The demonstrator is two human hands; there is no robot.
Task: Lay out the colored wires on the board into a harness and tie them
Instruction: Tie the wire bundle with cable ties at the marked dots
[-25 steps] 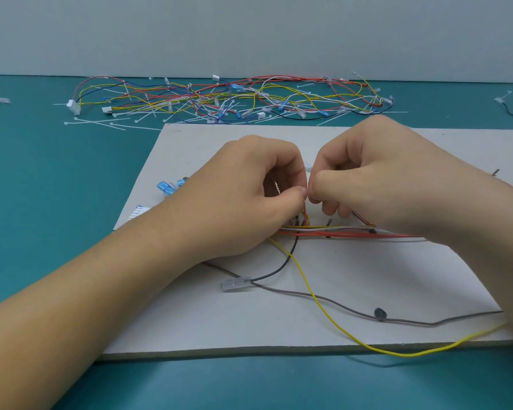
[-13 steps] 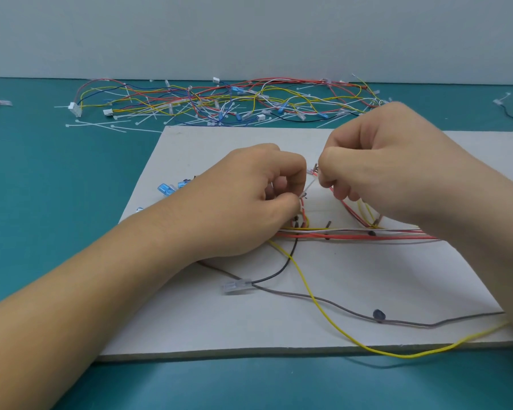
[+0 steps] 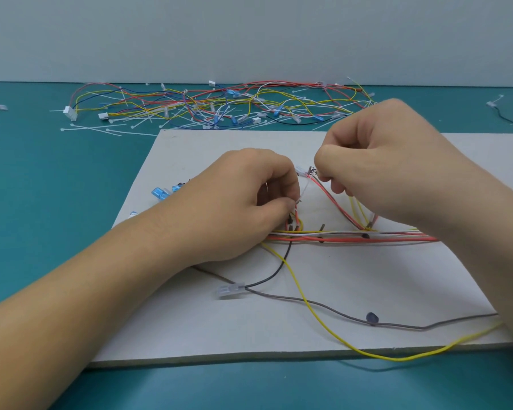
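Many loose colored wires (image 3: 219, 105) lie in a messy heap at the back of the teal surface (image 3: 42, 202), with white zip ties (image 3: 101, 130) scattered just beside them. A flat grey board (image 3: 382, 276) sits in front of the heap. Some small blue plugs (image 3: 159, 193) lie near the board's left edge, partly hidden behind the left arm. Both arms reach over the board and hide the ends of the wires on it.

A bunch of red, white and yellow wires (image 3: 353, 238) runs flat across the middle of the board, past little dark pins (image 3: 322, 227) that stick up. A black wire (image 3: 274, 273) drops from the bunch to a clear plug (image 3: 230, 290). A grey wire (image 3: 323, 306) starts by that plug and runs right, past a dark blob (image 3: 371, 318). A long yellow wire (image 3: 397, 358) loops off the near edge of the board.

The left hand (image 3: 237, 202) rests low, right above the bunch. Its thumb and first finger pinch a thin white strand (image 3: 305, 186). The strand goes up to the right hand (image 3: 382, 161), which is a bit higher and close by. Its fingers are curled tight and pinch the top of a pink-red wire (image 3: 335, 202) that climbs up from the bunch. The two hands are near but do not touch.
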